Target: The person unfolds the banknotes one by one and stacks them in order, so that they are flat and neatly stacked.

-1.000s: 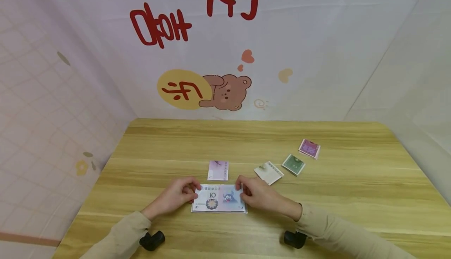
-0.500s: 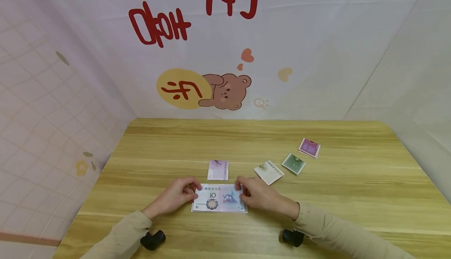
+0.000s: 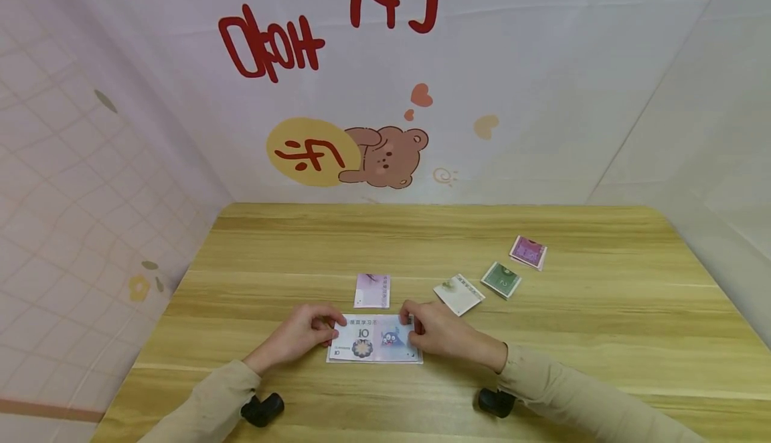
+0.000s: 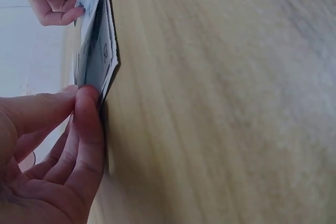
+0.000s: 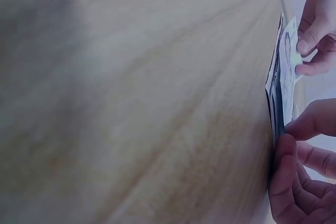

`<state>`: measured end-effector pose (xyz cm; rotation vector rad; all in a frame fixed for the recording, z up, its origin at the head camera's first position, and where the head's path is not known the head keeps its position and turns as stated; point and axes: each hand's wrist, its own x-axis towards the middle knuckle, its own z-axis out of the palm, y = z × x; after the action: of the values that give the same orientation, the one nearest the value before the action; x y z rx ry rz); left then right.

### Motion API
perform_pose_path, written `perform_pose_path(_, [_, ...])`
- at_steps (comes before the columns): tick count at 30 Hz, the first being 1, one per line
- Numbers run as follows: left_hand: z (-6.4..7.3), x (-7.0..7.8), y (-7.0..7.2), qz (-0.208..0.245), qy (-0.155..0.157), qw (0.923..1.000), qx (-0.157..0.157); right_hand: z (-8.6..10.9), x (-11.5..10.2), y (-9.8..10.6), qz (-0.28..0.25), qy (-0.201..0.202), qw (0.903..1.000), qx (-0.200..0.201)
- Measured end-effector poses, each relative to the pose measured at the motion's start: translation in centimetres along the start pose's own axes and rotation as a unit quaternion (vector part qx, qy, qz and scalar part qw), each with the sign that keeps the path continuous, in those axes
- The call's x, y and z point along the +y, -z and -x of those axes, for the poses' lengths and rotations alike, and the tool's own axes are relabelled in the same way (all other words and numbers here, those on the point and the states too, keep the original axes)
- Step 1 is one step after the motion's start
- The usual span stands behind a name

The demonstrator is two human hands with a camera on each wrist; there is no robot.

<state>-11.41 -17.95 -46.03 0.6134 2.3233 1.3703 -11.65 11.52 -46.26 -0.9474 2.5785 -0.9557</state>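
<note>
A pale blue play banknote [image 3: 375,342] printed with a 10 lies in front of the person, face up and lengthwise across. Its left end is pinched by the left hand [image 3: 306,330], thumb and forefinger at the edge. At the opposite end the right hand [image 3: 448,336] pinches it the same way. More paper layers [image 4: 109,51] show just beneath the note in the left wrist view, with a narrow gap between. The right wrist view shows these stacked edges [image 5: 274,85] close over the table.
A folded lilac note [image 3: 373,291] lies just beyond the banknote. To the right are a folded whitish note [image 3: 459,296], a folded green note [image 3: 501,280] and a magenta one [image 3: 528,252]. All rest on a wooden table [image 3: 289,235] against a printed cloth backdrop [image 3: 524,75].
The right wrist and sleeve have shifted slightly left. Both hands keep their pinch on the banknote, which stays in nearly the same place.
</note>
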Motion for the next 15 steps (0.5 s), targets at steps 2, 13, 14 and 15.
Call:
perform_pose_path(2, [-0.07, 0.08, -0.02, -0.005, 0.005, 1.0, 0.0, -0.04, 0.02, -0.03, -0.002, -0.001, 1.0, 0.001])
perform_pose_path(13, [-0.27, 0.41, 0.51, -0.074, 0.005, 0.9971, -0.019, 0.04, 0.17, -0.22, -0.005, -0.003, 0.9998, 0.019])
perform_pose_path(14, [-0.25, 0.45, 0.65, -0.085, 0.001, 0.9961, -0.024, 0.06, 0.19, -0.23, -0.006, -0.003, 0.9998, 0.02])
perform_pose_path(15, [-0.24, 0.49, 0.79, -0.094, -0.002, 0.9951, -0.028, 0.09, 0.21, -0.23, -0.009, -0.004, 0.9997, 0.021])
